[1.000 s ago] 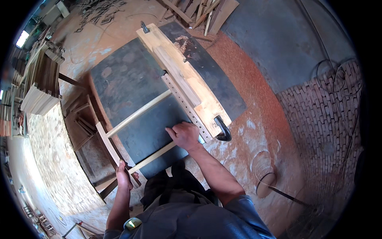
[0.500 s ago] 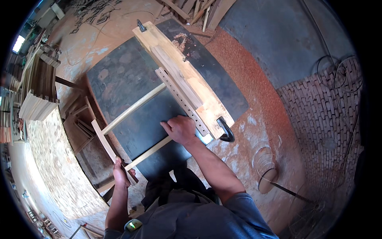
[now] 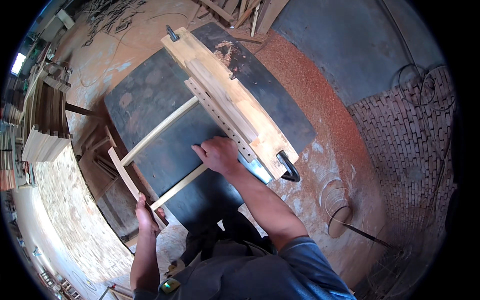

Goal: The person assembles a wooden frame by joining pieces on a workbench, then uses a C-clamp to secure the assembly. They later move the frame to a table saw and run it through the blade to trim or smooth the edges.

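Note:
A pale wooden frame [image 3: 160,130] lies over the dark tabletop [image 3: 142,95], made of two cross rails between a slightly curved side bar [image 3: 125,172] and a straight rail drilled with a row of holes [image 3: 212,107]. My left hand [image 3: 146,216] grips the near end of the curved bar, fingers wrapped round it. Closed at the near cross rail's inner end, my right hand [image 3: 220,154] lies against the drilled rail and hides that joint; its fingertips are out of sight. Beside the drilled rail runs a thick wooden beam [image 3: 272,150] with a thinner strip [image 3: 225,102] along it.
Black clamps [image 3: 288,167] sit at both ends of the beam. Wood shavings [image 3: 225,52] lie on the table's far part. Stacked boards [image 3: 47,125] stand at the left, and a round-based stand [image 3: 340,221] is on the dusty floor at right.
Both hands and the frame have shifted left and slightly away from me. The gap between the drilled rail and the beam has widened a little. The view has also moved slightly.

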{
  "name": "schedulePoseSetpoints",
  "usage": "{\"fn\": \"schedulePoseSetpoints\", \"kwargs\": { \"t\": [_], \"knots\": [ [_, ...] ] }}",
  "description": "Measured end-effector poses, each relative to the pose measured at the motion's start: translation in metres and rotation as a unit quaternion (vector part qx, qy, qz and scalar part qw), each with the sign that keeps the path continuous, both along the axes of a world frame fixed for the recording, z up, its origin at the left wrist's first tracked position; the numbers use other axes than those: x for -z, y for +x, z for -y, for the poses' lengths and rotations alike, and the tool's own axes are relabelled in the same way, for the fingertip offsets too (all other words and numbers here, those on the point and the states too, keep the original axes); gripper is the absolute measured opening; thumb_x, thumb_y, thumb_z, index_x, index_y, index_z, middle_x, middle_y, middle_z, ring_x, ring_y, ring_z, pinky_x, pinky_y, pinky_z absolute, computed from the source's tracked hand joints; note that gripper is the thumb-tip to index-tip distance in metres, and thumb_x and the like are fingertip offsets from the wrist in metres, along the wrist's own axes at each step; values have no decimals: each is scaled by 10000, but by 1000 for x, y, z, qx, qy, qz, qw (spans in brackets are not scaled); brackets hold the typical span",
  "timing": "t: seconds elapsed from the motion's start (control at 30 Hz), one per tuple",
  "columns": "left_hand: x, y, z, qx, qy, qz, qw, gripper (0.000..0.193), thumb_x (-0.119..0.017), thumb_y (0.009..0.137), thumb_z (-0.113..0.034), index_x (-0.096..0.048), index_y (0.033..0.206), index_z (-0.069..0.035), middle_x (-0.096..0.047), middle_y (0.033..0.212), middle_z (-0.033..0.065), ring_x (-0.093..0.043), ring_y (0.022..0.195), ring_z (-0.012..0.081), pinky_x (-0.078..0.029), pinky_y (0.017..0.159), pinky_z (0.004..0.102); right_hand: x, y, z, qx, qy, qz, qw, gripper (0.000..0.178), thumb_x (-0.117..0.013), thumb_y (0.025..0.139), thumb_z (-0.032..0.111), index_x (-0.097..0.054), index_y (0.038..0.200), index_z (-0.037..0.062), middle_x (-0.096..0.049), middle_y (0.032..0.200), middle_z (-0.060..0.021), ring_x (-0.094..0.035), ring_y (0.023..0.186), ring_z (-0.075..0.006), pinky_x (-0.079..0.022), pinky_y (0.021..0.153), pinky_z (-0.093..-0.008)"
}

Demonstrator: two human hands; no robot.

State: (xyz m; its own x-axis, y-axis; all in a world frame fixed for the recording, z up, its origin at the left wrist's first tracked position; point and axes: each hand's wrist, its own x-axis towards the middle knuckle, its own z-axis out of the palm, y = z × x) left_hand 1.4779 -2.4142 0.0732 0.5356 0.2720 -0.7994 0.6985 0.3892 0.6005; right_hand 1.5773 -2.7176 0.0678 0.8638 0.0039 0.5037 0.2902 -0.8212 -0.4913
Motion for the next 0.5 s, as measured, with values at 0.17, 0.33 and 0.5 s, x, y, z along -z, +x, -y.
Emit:
{"fn": "schedulePoseSetpoints", "kwargs": {
  "t": [0.17,0.33,0.5],
  "knots": [
    [-5,23,-3,7,11,4,1000,421,-476,982,-521,-466,994,-101,-533,578,95,-538,423,228,-474,398,351,1,19,-7,2,-6,-5,1000,386,-761,752,346,-558,502,134,-570,515,-41,-590,512,-243,-463,468,-401],
    [-10,44,-9,2,-4,-4,1000,420,-482,974,-535,-489,1012,-116,-565,681,91,-548,454,232,-474,417,352,2,38,-15,13,-6,-3,1000,393,-776,740,343,-542,500,138,-567,513,-41,-587,506,-244,-457,462,-401],
    [-7,64,-16,4,1,-2,1000,415,-506,965,-537,-486,1014,-124,-580,722,101,-553,467,244,-472,414,358,7,59,-21,6,0,1,1000,388,-772,745,336,-536,507,141,-571,521,-37,-584,502,-245,-455,460,-401]
  ]
}}
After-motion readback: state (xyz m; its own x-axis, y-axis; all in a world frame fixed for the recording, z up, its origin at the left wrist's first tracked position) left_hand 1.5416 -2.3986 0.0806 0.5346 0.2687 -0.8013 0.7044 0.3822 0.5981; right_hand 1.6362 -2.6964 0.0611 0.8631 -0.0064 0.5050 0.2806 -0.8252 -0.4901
